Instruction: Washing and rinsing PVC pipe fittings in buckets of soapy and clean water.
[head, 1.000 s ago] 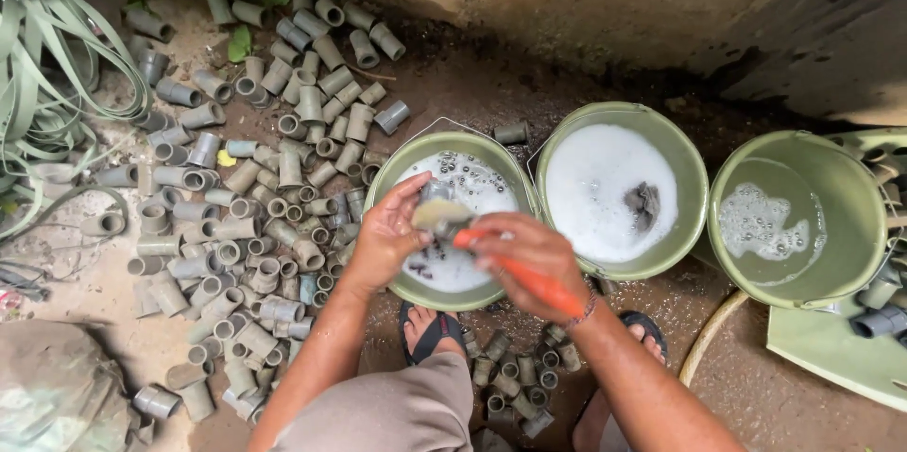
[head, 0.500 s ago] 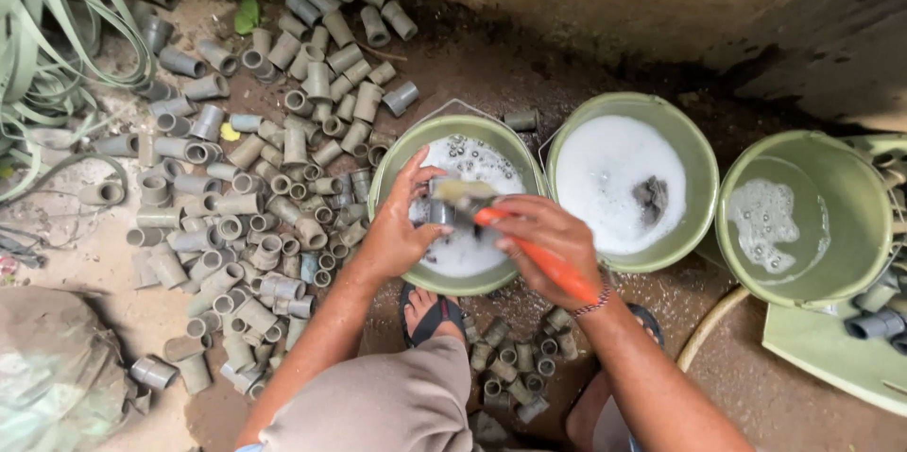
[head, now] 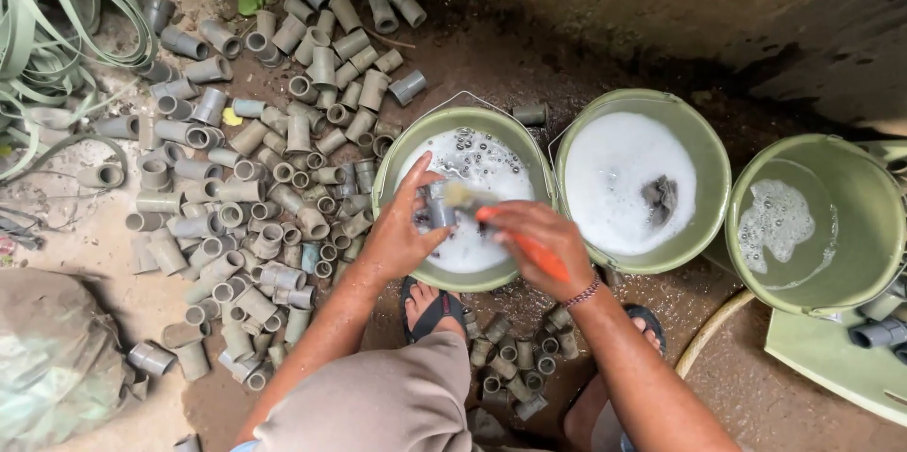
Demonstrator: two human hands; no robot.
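Observation:
My left hand (head: 402,235) grips a short grey pipe fitting (head: 439,208) over the nearest green bucket (head: 397,164), which holds soapy water. My right hand (head: 539,242) holds an orange-handled brush (head: 529,246) whose bristle end touches the fitting. Both hands hover just above the foam. A large spread of grey pipe fittings (head: 255,178) lies on the ground to the left of that bucket.
A second green bucket (head: 704,145) full of foam with a dark rag stands to the right, a third green bucket (head: 864,197) with less water beyond it. More fittings (head: 510,358) lie between my sandalled feet. Green strapping (head: 47,46) is coiled top left; a sack (head: 47,367) bottom left.
My hands have stayed over the nearest bucket, with the brush moving slightly against the fitting. The view has shifted a little.

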